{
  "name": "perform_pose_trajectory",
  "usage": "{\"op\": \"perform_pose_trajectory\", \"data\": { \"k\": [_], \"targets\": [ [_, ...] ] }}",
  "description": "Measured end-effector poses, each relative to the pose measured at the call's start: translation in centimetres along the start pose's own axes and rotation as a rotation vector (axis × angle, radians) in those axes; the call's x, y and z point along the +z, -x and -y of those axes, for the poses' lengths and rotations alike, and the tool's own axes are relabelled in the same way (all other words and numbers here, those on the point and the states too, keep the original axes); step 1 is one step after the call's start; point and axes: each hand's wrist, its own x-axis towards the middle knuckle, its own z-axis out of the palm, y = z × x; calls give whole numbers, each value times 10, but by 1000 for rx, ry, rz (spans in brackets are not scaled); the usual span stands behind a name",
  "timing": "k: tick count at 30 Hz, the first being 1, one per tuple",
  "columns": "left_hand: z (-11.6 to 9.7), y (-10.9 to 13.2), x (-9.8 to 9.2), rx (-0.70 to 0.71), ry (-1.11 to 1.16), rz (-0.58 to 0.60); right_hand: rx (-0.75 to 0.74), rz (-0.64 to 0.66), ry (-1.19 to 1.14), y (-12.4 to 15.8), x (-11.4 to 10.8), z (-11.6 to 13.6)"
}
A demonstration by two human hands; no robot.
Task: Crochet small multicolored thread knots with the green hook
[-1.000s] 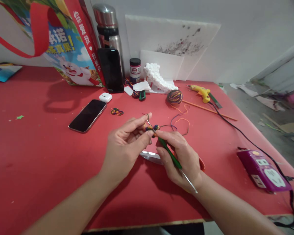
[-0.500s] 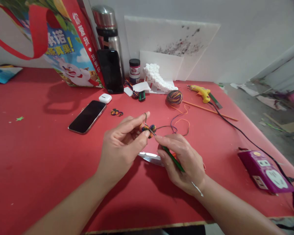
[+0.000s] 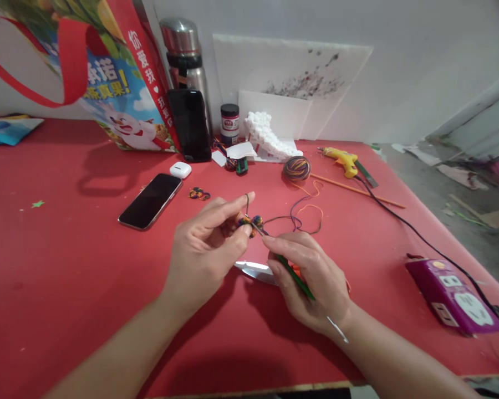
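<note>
Between thumb and fingers, my left hand (image 3: pixel 208 244) pinches a small multicoloured crochet piece (image 3: pixel 256 221), with a strand of yarn raised over the index finger. My right hand (image 3: pixel 311 271) grips a crochet hook (image 3: pixel 295 275) with a green handle; its metal tip meets the piece, and a second metal end sticks out by the wrist. Loose yarn (image 3: pixel 310 208) runs from the piece to a variegated yarn ball (image 3: pixel 296 168). Under the hands lie scissors (image 3: pixel 258 271), their orange handle mostly hidden by my right hand.
Left of the hands are a phone (image 3: pixel 150 200), a white earbud case (image 3: pixel 180 170) and another crochet piece (image 3: pixel 199 193). Behind stand a gift bag (image 3: pixel 128 119), a steel flask (image 3: pixel 181 39) and a jar (image 3: pixel 229 124). On the right are a yellow glue gun (image 3: pixel 341 160) and a purple power strip (image 3: pixel 453 296).
The view has tilted slightly, so everything sits a little lower. Both hands keep their grips, and the hook tip and crochet piece have shifted only slightly.
</note>
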Motion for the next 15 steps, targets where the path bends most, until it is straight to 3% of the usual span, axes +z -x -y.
{"op": "perform_pose_trajectory", "data": {
  "k": [15],
  "targets": [
    [-12,-6,0,58,-36,30,14,35,7,-6,-12,6]
  ]
}}
